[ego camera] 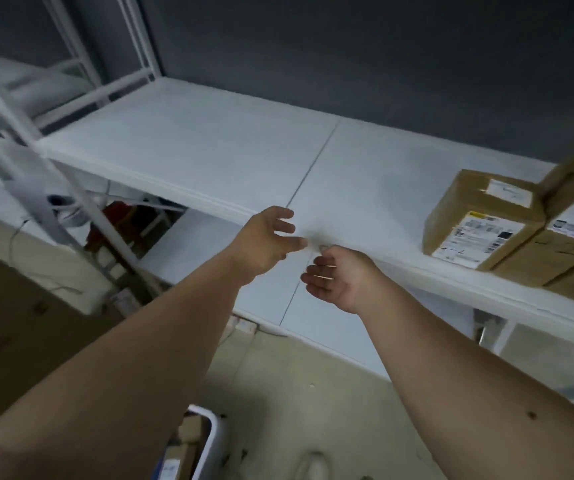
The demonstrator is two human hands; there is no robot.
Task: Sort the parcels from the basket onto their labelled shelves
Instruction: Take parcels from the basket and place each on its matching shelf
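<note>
Brown cardboard parcels point(482, 220) sit at the white shelf's point(209, 150) right end, well apart from both hands. Left hand point(268, 239) and right hand point(337, 275) hover at its front edge, fingers loosely spread, holding nothing.

Upper shelf point(209, 147): wide bare board from 9 to 1 o'clock, room to pass or set down. Cardboard boxes point(486, 220) stacked at 3 o'clock block the right end, front one sits at the shelf edge. White upright post point(71, 188) slants across at 9 o'clock, narrows approach from left. Lower shelf point(209, 258) bare below. Basket point(214, 441) w/ parcels at 6 o'clock on floor. Both hands point(268, 237) point(337, 278) hover just off front edge, centre.
</note>
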